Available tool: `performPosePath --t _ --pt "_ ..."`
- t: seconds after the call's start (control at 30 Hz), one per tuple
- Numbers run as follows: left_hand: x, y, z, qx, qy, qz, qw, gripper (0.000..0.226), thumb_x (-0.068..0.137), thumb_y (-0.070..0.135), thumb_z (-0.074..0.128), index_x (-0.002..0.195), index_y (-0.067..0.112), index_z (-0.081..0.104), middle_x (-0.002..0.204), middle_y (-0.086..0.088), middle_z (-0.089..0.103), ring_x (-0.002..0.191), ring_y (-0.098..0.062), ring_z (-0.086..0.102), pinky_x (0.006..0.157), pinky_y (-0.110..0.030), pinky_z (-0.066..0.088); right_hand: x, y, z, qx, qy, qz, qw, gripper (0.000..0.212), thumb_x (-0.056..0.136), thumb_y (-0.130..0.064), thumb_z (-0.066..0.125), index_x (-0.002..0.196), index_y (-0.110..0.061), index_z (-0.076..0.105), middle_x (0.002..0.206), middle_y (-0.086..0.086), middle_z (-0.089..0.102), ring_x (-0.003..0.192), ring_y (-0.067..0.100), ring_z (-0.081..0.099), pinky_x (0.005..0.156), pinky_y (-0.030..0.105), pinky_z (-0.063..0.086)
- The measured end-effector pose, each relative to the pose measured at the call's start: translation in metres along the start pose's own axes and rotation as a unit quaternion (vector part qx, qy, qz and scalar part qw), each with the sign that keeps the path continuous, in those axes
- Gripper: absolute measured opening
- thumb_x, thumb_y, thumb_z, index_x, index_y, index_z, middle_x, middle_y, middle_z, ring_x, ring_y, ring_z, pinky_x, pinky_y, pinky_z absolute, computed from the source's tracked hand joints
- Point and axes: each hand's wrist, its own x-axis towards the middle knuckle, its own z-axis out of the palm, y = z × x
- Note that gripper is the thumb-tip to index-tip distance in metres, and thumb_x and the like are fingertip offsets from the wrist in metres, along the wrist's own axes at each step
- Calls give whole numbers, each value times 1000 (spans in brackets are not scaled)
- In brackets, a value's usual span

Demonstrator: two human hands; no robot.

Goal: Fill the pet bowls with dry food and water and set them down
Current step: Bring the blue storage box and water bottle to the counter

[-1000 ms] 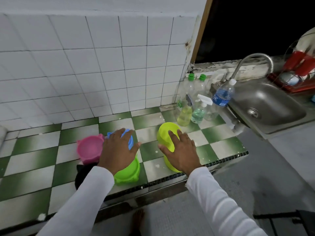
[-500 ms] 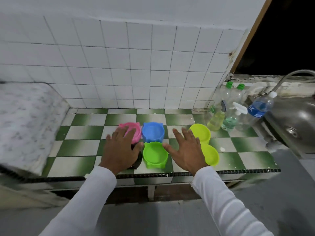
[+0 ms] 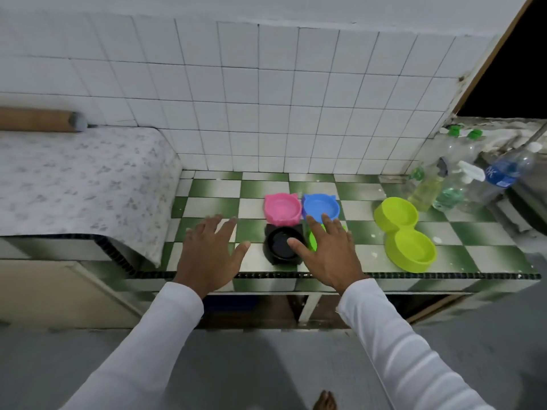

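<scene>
Several cat-eared pet bowls stand in a tight cluster on the green-and-white tiled counter (image 3: pixel 370 255): a pink bowl (image 3: pixel 280 208), a blue bowl (image 3: pixel 320 205), a black bowl (image 3: pixel 279 247) and a green bowl (image 3: pixel 313 241), which is mostly hidden under my right hand. A lime double bowl (image 3: pixel 405 233) lies to the right. All the bowls look empty. My left hand (image 3: pixel 211 253) hovers with spread fingers left of the black bowl, holding nothing. My right hand (image 3: pixel 328 253), fingers straight, is over the green bowl.
Clear bottles with green caps (image 3: pixel 453 149), spray bottles (image 3: pixel 426 187) and a blue-labelled water bottle (image 3: pixel 503 173) crowd the counter's far right beside a metal sink (image 3: pixel 529 196). A raised surface under a patterned cloth (image 3: pixel 80 184) is on the left. White wall tiles stand behind.
The view has shifted, so the bowls now sit further right. My left hand has come off the pink and black bowls to their left. My right hand has moved left over the green bowl.
</scene>
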Motion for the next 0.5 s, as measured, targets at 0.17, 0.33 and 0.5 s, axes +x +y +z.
performPosePath --t 0.17,0.33,0.5 --pt "-30 -53 -13 7 -17 -17 1000 67 99 63 45 155 28 39 164 -7 34 152 -32 27 120 -62 26 -28 -55 27 9 0 5 1000 81 90 -79 39 157 -35 28 168 6 19 155 33 13 123 57 14" --pt "-53 -84 -20 6 -26 -20 999 71 95 67 37 154 28 40 163 -8 36 150 -33 30 119 -61 28 -47 -84 45 7 -11 3 1000 81 90 -79 38 158 -36 26 169 4 17 155 31 11 123 56 11" --pt "-70 -97 -18 8 -30 -30 999 66 99 64 42 154 28 39 163 -7 36 151 -33 31 119 -62 28 -57 -95 58 -1 -24 -13 1000 82 90 -80 36 158 -35 26 169 5 17 155 31 10 124 54 11"
